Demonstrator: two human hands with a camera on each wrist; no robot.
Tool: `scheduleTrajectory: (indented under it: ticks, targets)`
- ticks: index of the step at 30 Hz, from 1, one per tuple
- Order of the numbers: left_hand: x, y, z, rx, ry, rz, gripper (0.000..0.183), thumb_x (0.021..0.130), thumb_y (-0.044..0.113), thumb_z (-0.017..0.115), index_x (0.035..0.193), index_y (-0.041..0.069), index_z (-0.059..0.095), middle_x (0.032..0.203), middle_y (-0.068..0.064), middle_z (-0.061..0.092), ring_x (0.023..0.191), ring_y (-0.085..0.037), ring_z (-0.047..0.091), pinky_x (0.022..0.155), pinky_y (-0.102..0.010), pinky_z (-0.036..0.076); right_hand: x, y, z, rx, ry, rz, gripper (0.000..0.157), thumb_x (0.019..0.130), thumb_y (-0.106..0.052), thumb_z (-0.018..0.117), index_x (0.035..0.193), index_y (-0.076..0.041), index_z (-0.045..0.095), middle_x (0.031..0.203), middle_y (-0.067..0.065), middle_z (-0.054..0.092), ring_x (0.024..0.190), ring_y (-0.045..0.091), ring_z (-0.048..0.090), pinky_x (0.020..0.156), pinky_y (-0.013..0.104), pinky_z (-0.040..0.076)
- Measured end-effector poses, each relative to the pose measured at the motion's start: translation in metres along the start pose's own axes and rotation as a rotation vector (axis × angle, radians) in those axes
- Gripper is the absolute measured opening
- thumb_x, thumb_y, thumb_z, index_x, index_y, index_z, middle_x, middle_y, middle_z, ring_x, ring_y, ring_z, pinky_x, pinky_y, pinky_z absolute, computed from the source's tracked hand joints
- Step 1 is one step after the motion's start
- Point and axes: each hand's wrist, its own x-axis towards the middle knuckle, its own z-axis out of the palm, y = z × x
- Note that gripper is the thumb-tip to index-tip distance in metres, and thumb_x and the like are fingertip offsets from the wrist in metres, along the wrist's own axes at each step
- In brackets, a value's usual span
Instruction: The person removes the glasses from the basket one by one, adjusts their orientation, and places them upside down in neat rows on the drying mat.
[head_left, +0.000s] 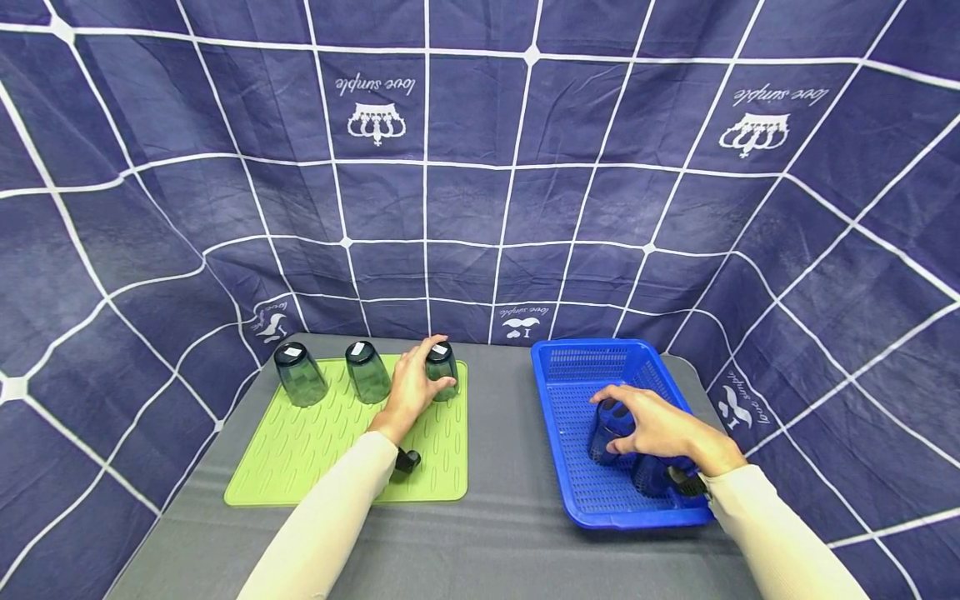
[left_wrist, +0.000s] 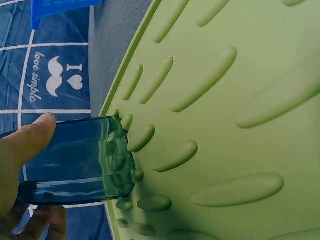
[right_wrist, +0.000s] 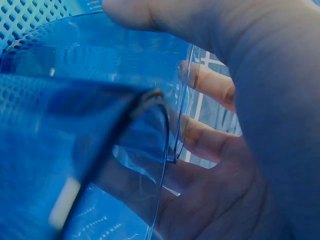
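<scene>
Three tinted drinking glasses stand upside down along the back of a green ridged mat (head_left: 300,454): a left glass (head_left: 302,379), a middle glass (head_left: 369,377) and a right glass (head_left: 444,379). My left hand (head_left: 408,387) grips the right glass near its upturned base, thumb on one side and fingers on the other; its rim end meets the mat in the left wrist view. Inside the blue basket (head_left: 557,450), my right hand (head_left: 656,425) holds another glass (head_left: 602,442) between thumb and fingers. A further glass (head_left: 648,477) lies below that wrist, close in the right wrist view.
A grey cloth (head_left: 498,450) covers the table between mat and basket. The basket's perforated walls surround the right hand's glasses. A dark blue curtain (head_left: 472,200) with white lines hangs behind and along both sides.
</scene>
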Motion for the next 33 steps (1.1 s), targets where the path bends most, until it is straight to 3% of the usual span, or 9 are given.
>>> scheduleTrajectory:
  ticks: [4, 8, 9, 11, 15, 22, 24, 31, 33]
  targets:
    - [-0.002, 0.018, -0.010, -0.006, 0.021, 0.004, 0.101, 0.069, 0.025, 0.114, 0.158, 0.035, 0.067, 0.138, -0.018, 0.084, 0.130, -0.040, 0.079, 0.121, -0.068, 0.054, 0.000, -0.001, 0.001, 0.009, 0.000, -0.004, 0.070, 0.082, -0.022, 0.104, 0.142, -0.007, 0.073, 0.126, 0.004, 0.081, 0.118, 0.032, 0.078, 0.105, 0.057, 0.064]
    - [-0.004, 0.051, -0.028, -0.022, 0.031, -0.003, 0.096, 0.069, 0.015, 0.112, 0.155, 0.027, 0.069, 0.135, -0.023, 0.083, 0.128, -0.044, 0.079, 0.117, -0.070, 0.055, 0.001, -0.001, 0.002, 0.017, 0.000, -0.003, 0.070, 0.082, -0.023, 0.105, 0.142, -0.007, 0.073, 0.126, 0.005, 0.081, 0.118, 0.034, 0.078, 0.105, 0.058, 0.064]
    - [-0.004, 0.051, -0.027, -0.022, 0.028, -0.014, 0.096, 0.069, 0.012, 0.111, 0.155, 0.025, 0.069, 0.135, -0.025, 0.083, 0.128, -0.046, 0.079, 0.115, -0.072, 0.055, 0.001, -0.002, 0.002, 0.017, 0.000, -0.002, 0.070, 0.082, -0.024, 0.105, 0.142, -0.007, 0.073, 0.127, 0.006, 0.081, 0.118, 0.034, 0.078, 0.105, 0.058, 0.064]
    - [-0.004, 0.070, -0.039, -0.024, 0.009, -0.031, 0.094, 0.070, 0.009, 0.110, 0.154, 0.018, 0.070, 0.136, -0.027, 0.082, 0.129, -0.050, 0.078, 0.115, -0.074, 0.054, 0.001, -0.002, 0.001, 0.017, 0.000, 0.001, 0.070, 0.082, -0.024, 0.105, 0.142, -0.007, 0.073, 0.127, 0.007, 0.082, 0.118, 0.034, 0.078, 0.105, 0.059, 0.064]
    - [-0.003, 0.085, -0.047, 0.002, -0.041, -0.088, 0.089, 0.076, 0.006, 0.108, 0.156, 0.014, 0.068, 0.141, -0.028, 0.080, 0.136, -0.050, 0.075, 0.124, -0.072, 0.052, 0.002, -0.003, 0.001, 0.009, 0.000, 0.007, 0.070, 0.083, -0.025, 0.105, 0.142, -0.008, 0.073, 0.129, 0.005, 0.081, 0.119, 0.032, 0.079, 0.106, 0.058, 0.064]
    - [-0.002, 0.085, -0.047, -0.012, -0.070, -0.129, 0.090, 0.076, 0.006, 0.108, 0.157, 0.015, 0.068, 0.145, -0.027, 0.079, 0.140, -0.050, 0.073, 0.132, -0.072, 0.046, 0.002, -0.007, -0.002, 0.018, -0.003, 0.010, 0.069, 0.083, -0.024, 0.104, 0.143, -0.008, 0.073, 0.130, 0.004, 0.081, 0.119, 0.032, 0.079, 0.104, 0.057, 0.065]
    - [-0.003, 0.073, -0.041, -0.033, -0.049, -0.092, 0.091, 0.077, 0.013, 0.110, 0.157, 0.020, 0.068, 0.144, -0.024, 0.080, 0.139, -0.046, 0.075, 0.131, -0.068, 0.048, 0.002, -0.007, -0.002, 0.019, -0.002, 0.009, 0.069, 0.083, -0.024, 0.104, 0.142, -0.008, 0.073, 0.131, 0.005, 0.081, 0.118, 0.032, 0.079, 0.104, 0.057, 0.066]
    - [-0.003, 0.074, -0.041, -0.003, -0.028, -0.080, 0.091, 0.074, 0.009, 0.109, 0.155, 0.020, 0.068, 0.140, -0.026, 0.081, 0.132, -0.048, 0.077, 0.121, -0.067, 0.054, 0.002, -0.009, -0.004, 0.015, 0.007, 0.000, 0.068, 0.083, -0.025, 0.105, 0.142, -0.012, 0.073, 0.132, 0.004, 0.081, 0.119, 0.033, 0.080, 0.105, 0.058, 0.065]
    - [-0.004, 0.067, -0.037, -0.011, 0.003, -0.050, 0.093, 0.073, 0.012, 0.110, 0.155, 0.023, 0.069, 0.138, -0.025, 0.082, 0.130, -0.047, 0.078, 0.119, -0.065, 0.056, 0.002, -0.010, -0.005, 0.012, 0.013, 0.002, 0.067, 0.083, -0.025, 0.105, 0.142, -0.014, 0.073, 0.132, 0.003, 0.081, 0.119, 0.032, 0.079, 0.105, 0.058, 0.065]
